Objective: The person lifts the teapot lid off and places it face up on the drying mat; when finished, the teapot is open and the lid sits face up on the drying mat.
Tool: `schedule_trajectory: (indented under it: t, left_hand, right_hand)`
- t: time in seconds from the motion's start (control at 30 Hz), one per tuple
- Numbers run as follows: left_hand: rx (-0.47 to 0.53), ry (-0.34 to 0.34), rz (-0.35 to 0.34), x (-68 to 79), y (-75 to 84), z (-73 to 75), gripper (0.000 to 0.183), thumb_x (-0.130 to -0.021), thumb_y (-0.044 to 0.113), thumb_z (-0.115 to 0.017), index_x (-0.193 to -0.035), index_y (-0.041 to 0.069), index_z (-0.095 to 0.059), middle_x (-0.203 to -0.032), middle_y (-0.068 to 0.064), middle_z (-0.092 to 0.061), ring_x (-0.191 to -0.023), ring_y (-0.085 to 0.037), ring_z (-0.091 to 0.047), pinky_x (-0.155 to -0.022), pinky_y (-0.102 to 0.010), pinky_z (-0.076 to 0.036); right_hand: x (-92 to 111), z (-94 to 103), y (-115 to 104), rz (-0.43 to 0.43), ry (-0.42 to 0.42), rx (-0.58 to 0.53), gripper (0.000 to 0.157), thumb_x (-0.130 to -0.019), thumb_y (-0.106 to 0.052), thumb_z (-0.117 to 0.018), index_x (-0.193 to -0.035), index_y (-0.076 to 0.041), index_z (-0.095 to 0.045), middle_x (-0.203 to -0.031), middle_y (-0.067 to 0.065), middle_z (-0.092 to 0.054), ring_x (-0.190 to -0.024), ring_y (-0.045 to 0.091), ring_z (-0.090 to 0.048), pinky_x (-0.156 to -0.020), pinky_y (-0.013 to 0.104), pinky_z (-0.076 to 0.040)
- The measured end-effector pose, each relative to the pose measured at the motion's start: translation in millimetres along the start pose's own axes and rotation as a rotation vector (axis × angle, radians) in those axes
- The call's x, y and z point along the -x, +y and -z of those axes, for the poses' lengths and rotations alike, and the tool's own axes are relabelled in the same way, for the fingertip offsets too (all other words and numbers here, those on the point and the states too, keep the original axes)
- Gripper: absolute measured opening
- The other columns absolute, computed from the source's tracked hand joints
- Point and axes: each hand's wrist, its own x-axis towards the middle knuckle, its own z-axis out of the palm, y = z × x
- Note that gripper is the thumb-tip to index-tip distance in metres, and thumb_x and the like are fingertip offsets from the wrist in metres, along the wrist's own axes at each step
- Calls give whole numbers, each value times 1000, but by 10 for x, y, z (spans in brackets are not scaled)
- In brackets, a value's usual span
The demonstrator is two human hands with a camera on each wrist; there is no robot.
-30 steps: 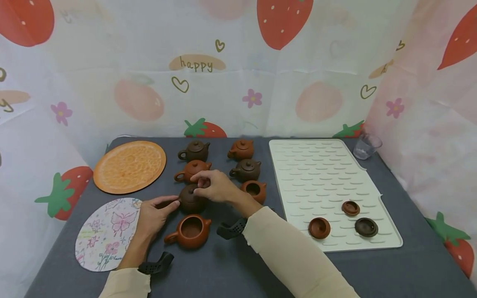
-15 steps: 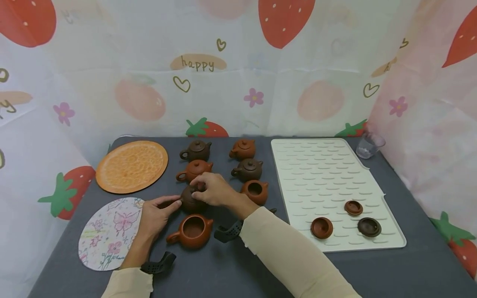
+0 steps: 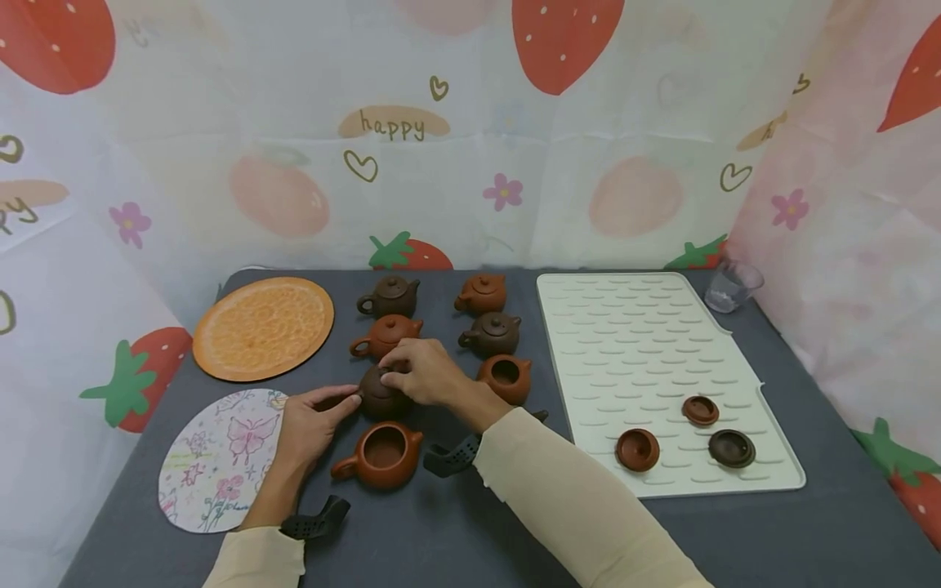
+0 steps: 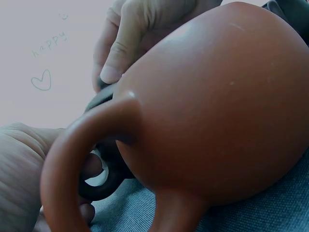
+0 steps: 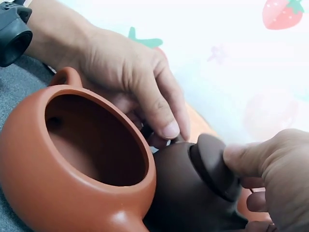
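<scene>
Left hand (image 3: 312, 425): since the dark teapot (image 3: 382, 402) likely needs steadying, fingers (image 5: 161, 113) grip its handle (image 4: 108, 188).
Right hand (image 3: 430, 374): pinches the lid (image 5: 212, 157), presumably for control.
Tabletop (image 3: 441, 551): teapot stands behind nearest orange pot (image 3: 385, 478).

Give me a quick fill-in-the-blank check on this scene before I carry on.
1. The left grip holds the dark pot by its ____.
2. That pot's lid is touched by the ____ grip.
3. The front pot has no ____ on top.
4. Exactly ____ loose lids show on the tray.
Missing: handle; right; lid; three.
</scene>
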Motion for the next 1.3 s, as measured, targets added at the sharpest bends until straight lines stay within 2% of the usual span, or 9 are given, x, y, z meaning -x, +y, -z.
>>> schedule_trajectory:
  t: [0.33, 0.57, 0.67, 0.8, 0.9, 1.0, 1.1, 1.23, 1.3]
  left_hand:
    - [-3, 5, -26, 0, -16, 1, 23, -84, 12, -77, -102, -2, -75, -96, -13, -71, -91, -9, -63, -76, -19, -46]
    - [-1, 6, -4, 4, -14, -5, 24, -84, 13, -77, -103, -2, -75, -96, -13, -71, -92, -8, -63, -78, -18, -45]
    - [-11, 1, -2, 54, 144, -11, 23, -85, 7, -75, -104, -6, -73, -98, -18, -70, -92, -8, -62, -77, -16, -44]
    - [-4, 2, 6, 57, 170, -17, 22, -85, 6, -75, -104, -6, -73, -98, -19, -70, -91, -7, -62, -76, -16, -45]
    - [15, 8, 3, 14, 15, -13, 23, -84, 11, -77, -103, -3, -74, -97, -14, -71, -91, -7, -63, -76, -17, -45]
    - [10, 8, -14, 15, -10, -12, 25, -84, 13, -78, -103, -3, -74, -95, -11, -72, -91, -8, -63, -76, -18, -46]
    - [8, 7, -16, 14, -16, -9, 25, -84, 13, -78, -103, -3, -74, -95, -11, -72, -91, -9, -63, -76, -18, -46]
    - [-6, 8, 7, 15, 15, -8, 23, -84, 11, -77, -103, -2, -75, -97, -13, -71, -91, -8, -62, -76, -17, -45]
    - [-17, 9, 6, 31, 78, -10, 22, -84, 9, -77, -103, -3, -74, -97, -15, -71, -91, -8, -62, -76, -17, -45]
  right_hand:
    - [48, 3, 65, -98, 73, -146, 17, -94, -25, -67, -105, -13, -73, -87, -8, -64, -70, 7, -57, -62, 24, -47]
    - [81, -21, 137, -133, 121, -250, 12, -94, -23, -66, -96, -13, -71, -80, -6, -64, -67, 11, -59, -58, 27, -47]
    - [91, -24, 150, -170, 145, -323, 10, -94, -22, -66, -92, -13, -71, -78, -4, -65, -67, 14, -60, -57, 28, -47]
    - [108, -23, 162, -217, 160, -423, 7, -92, -18, -67, -90, -12, -70, -77, 0, -66, -68, 18, -61, -57, 30, -47]
    - [120, -29, 184, -219, 171, -511, 5, -91, -13, -67, -88, -9, -67, -77, 4, -66, -68, 20, -60, -57, 32, -48]
    - [129, -37, 209, -197, 181, -602, 5, -90, -8, -65, -86, -6, -62, -78, 6, -65, -68, 21, -62, -60, 36, -51]
    - [134, -44, 230, -184, 182, -704, 5, -90, -4, -61, -94, -5, -58, -79, 9, -64, -70, 24, -63, -66, 42, -53]
    - [151, -30, 216, -192, 166, -868, 33, -93, 0, -57, -125, -6, -55, -82, 15, -63, -71, 28, -64, -70, 47, -52]
    - [160, -23, 200, -201, 148, -956, 43, -94, 1, -55, -136, -8, -51, -84, 16, -63, -72, 28, -64, -71, 44, -53]
